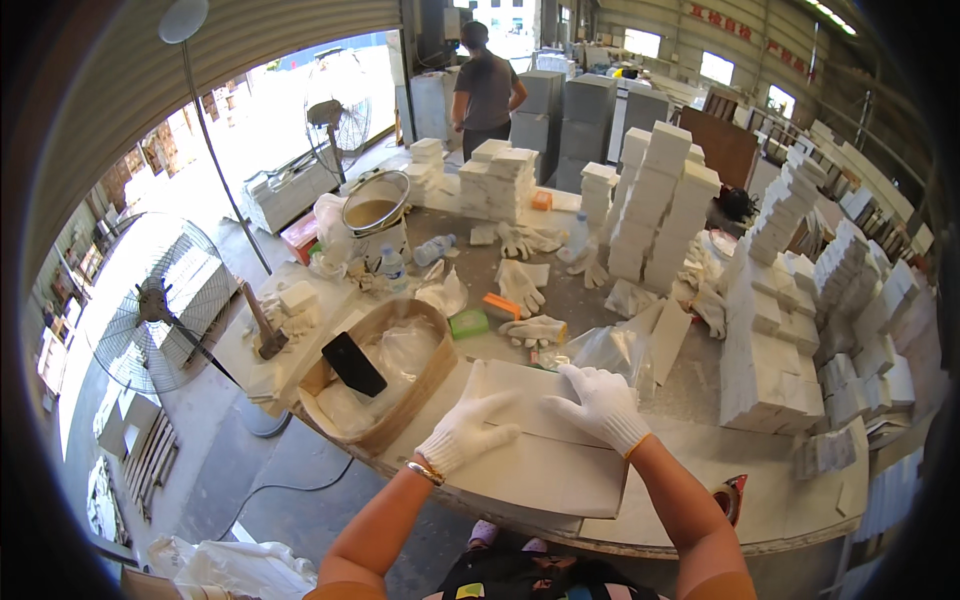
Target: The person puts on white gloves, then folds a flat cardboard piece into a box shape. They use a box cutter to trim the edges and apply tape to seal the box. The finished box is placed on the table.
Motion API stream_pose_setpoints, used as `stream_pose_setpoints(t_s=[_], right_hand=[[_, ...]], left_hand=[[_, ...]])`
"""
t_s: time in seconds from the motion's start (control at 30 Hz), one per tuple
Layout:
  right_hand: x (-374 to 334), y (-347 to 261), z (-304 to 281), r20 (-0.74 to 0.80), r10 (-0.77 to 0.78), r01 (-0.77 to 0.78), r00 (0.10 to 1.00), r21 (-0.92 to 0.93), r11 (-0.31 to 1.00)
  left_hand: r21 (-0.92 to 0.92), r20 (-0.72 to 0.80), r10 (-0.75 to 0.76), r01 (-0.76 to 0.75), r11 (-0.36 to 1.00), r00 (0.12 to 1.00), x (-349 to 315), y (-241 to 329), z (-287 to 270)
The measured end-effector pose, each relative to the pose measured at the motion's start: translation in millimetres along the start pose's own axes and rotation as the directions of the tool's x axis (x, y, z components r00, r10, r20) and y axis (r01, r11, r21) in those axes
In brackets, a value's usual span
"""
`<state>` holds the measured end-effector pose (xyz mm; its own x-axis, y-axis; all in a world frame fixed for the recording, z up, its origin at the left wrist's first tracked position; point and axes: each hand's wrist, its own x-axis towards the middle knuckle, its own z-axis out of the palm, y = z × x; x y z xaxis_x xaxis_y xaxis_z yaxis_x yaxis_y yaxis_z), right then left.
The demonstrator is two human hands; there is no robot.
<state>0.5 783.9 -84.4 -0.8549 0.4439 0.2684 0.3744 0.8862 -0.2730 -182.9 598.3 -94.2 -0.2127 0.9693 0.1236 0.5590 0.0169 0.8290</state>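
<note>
A pale cardboard box (530, 475) lies at the table's near edge in front of me, with a seam between its flaps running across its top. My left hand (468, 428), in a white knit glove, rests on the left part of the box with thumb and fingers stretched out. My right hand (600, 405), gloved likewise, lies at the far right part of the flaps, its thumb pointing left and its fingers extended. Neither hand shows anything gripped. Just beyond the right hand lies clear plastic wrap (605, 350).
A wooden tub (425, 375) with plastic bags and a black phone (354, 364) stands left. Beyond are a hammer (265, 330), a bucket (378, 215), bottles and loose gloves (535, 328). White tile stacks (770, 350) rise right, near a tape roll (730, 498). A person (485, 90) stands behind.
</note>
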Motion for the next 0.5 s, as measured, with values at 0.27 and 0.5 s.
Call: stream_pose_setpoints(t_s=[0.27, 0.5], right_hand=[[-44.2, 50.9, 0.8, 0.035, 0.361, -0.312, 0.932, 0.583, 0.75], [-44.3, 48.1, 20.4, 0.029, 0.48, -0.229, 0.877, 0.903, 0.364]], left_hand=[[-0.014, -0.123, 0.004, -0.006, 1.0, 0.992, -3.6, 6.4, 5.4], [-0.037, -0.126, 0.017, -0.021, 0.999, 0.992, -3.4, 1.1, 6.0]])
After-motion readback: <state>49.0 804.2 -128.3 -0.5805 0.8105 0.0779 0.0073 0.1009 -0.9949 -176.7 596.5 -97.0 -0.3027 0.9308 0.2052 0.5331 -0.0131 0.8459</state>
